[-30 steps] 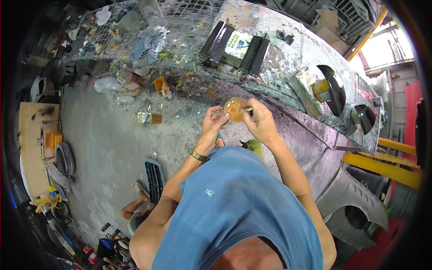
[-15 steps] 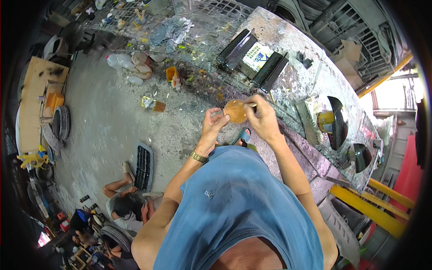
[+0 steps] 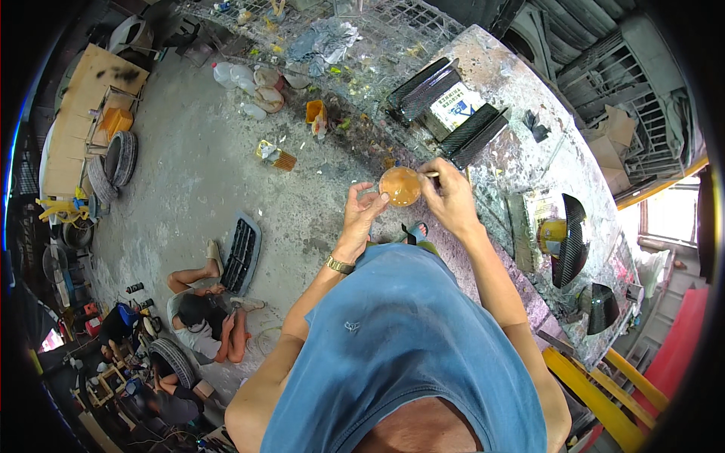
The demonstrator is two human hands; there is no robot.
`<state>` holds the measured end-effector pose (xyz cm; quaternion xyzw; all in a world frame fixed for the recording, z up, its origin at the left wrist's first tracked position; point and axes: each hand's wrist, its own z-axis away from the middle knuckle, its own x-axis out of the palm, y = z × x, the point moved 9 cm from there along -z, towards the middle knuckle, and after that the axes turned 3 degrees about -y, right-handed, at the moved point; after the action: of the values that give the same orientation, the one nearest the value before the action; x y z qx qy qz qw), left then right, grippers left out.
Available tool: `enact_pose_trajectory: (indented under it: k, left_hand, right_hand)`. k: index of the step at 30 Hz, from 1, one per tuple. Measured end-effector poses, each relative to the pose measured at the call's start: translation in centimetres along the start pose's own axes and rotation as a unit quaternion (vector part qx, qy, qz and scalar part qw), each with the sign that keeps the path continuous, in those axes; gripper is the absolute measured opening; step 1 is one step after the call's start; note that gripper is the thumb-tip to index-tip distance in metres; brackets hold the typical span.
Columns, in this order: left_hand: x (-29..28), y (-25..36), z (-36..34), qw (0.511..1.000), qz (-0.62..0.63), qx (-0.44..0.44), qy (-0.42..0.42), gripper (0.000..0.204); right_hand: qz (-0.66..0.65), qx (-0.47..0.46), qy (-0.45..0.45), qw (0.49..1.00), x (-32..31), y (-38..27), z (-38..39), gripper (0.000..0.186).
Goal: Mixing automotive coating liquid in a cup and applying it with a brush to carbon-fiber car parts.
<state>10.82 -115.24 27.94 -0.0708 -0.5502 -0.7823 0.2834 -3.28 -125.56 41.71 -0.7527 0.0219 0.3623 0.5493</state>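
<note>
In front of my body, my left hand [image 3: 362, 213] grips a round, shallow amber cup [image 3: 398, 188] by its left edge, thumb on the rim. Some amber material shows inside it, though its exact nature I cannot make out. My right hand [image 3: 451, 198] is closed at the cup's right side, pinching a thin pale stick [image 3: 430, 174] whose lower end is hidden by the fingers. Beyond, on the workbench [image 3: 521, 162], black carbon-fibre pieces [image 3: 424, 87] rest on a rectangular metal can [image 3: 456, 106].
More carbon-fibre parts [image 3: 575, 240] stand at the right beside a yellow can [image 3: 552, 235]. On the floor lie a black grille [image 3: 240, 255], plastic jugs [image 3: 236, 77] and an orange container [image 3: 316, 113]. Another person [image 3: 198, 313] sits at lower left. Yellow bars [image 3: 596, 400] stand lower right.
My view has turned slightly, shifting the bench and floor things. My right fingers have moved from over the cup to its right edge. My left hand keeps its hold.
</note>
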Motion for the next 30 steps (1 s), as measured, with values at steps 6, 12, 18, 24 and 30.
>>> enact_pose_trajectory:
  k: [6,12,18,24,30]
  left_hand:
    - [0.5,0.0,0.1,1.000,0.002,0.006,0.016,0.056]
    - [1.0,-0.4,0.2,0.999,0.040,0.006,0.029,0.056]
    - [1.1,-0.5,0.7,0.997,0.059,0.010,0.040,0.057]
    - [0.4,0.0,1.0,0.997,0.058,0.026,0.053,0.056]
    - [-0.1,0.0,1.0,0.995,0.075,0.031,0.050,0.055]
  right_hand:
    - [0.026,-0.068,-0.068,0.995,0.5,-0.5,-0.2,0.012]
    - [0.006,-0.101,-0.155,0.983,1.6,-1.0,0.1,0.014]
    - [-0.016,-0.052,-0.073,0.996,0.2,-0.5,-0.4,0.013]
    - [0.006,-0.003,-0.051,0.999,0.0,0.3,-0.5,0.014]
    - [0.013,-0.063,-0.153,0.986,1.9,-1.1,-0.3,0.014]
